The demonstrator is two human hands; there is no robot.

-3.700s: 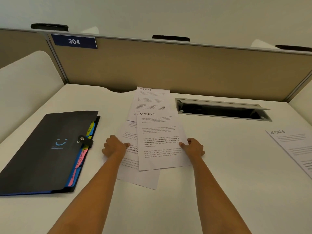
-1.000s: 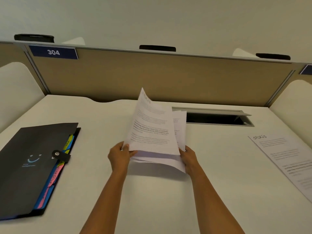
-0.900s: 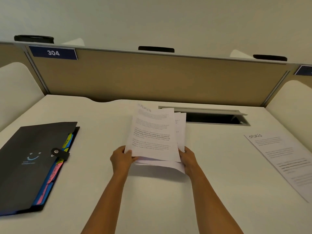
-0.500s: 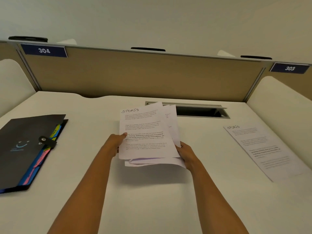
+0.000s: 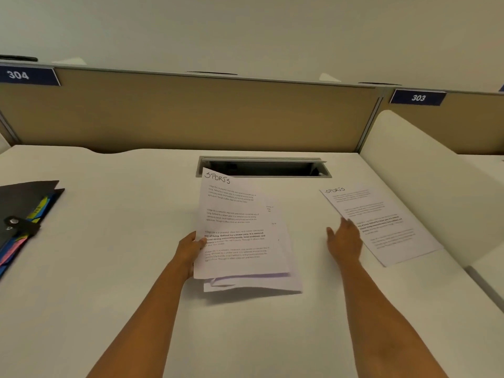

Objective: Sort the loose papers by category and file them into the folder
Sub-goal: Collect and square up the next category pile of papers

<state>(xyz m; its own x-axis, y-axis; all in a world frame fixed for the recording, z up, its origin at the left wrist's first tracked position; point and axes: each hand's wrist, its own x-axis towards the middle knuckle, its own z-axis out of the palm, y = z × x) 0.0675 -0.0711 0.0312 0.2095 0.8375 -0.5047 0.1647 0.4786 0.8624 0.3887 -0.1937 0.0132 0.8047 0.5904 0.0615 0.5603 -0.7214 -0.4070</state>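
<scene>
The left hand (image 5: 188,249) holds a loose stack of white printed sheets headed "SPORTS" (image 5: 240,230) just above the pale surface (image 5: 122,241), thumb on top and fingers (image 5: 200,240) curled round the stack's left edge. The right hand (image 5: 345,242) holds nothing. It is spread open with straight fingers at the left edge of a single white "SPORTS" sheet (image 5: 381,222) lying flat to the right. A closed black folder with coloured tabs (image 5: 24,203) lies at the far left.

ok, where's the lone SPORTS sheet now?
Head view: the lone SPORTS sheet lies flat on the desk, right side, by the white divider, right hand at its left edge, paper stack further left.
</scene>
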